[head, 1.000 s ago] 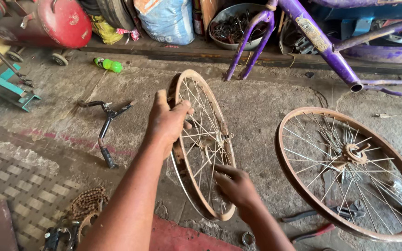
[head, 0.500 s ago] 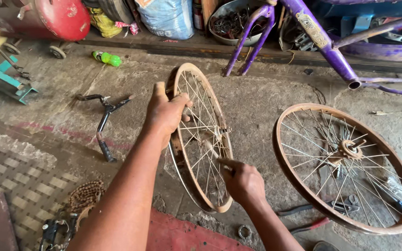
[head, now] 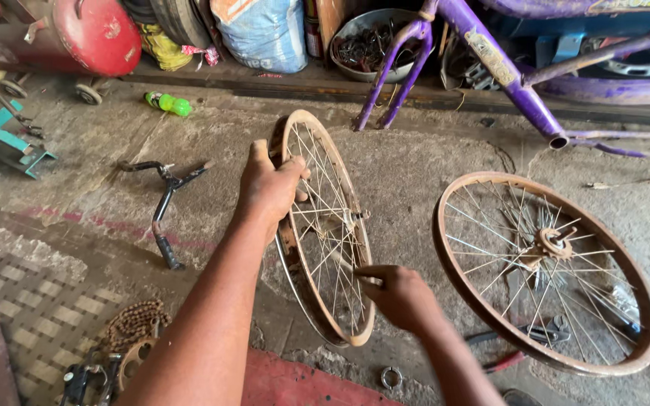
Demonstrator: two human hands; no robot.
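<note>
- Nearest the camera, a red mat [head: 302, 385] lies on the floor at the bottom edge, with a small metal ring [head: 391, 377] just beside it on the concrete.
- At lower left, a rusty chain [head: 131, 325] sits coiled next to a dark crank part [head: 84, 382], on a patch of checkered floor [head: 31, 308].
- Right hand [head: 400, 295]: fingers are pinched together on a spoke low in the upright wheel; whether a small tool sits between them cannot be told.
- Left hand [head: 268, 188]: closed around the upper rim of the upright wheel [head: 323, 225], thumb on the near side, fingers through the spokes.
- Upright wheel: rusty rim, no tyre, stands on edge on the concrete between the two forearms, lower rim touching the floor, hub near the middle.
- Second wheel [head: 547, 271]: same rusty kind, lies flat to the right, well apart from the upright one; pliers with red handles [head: 524, 342] lie partly beneath its near edge.
- Black handlebar [head: 165, 204] lies on the floor to the left of the upright wheel, apart from it.
- Farther back, a green bottle [head: 168, 103] lies on its side near a step.
- Against the far side: a red tank [head: 92, 34], a blue sack [head: 261, 34], a metal bowl of parts [head: 374, 41] and a purple bicycle frame [head: 490, 60].
</note>
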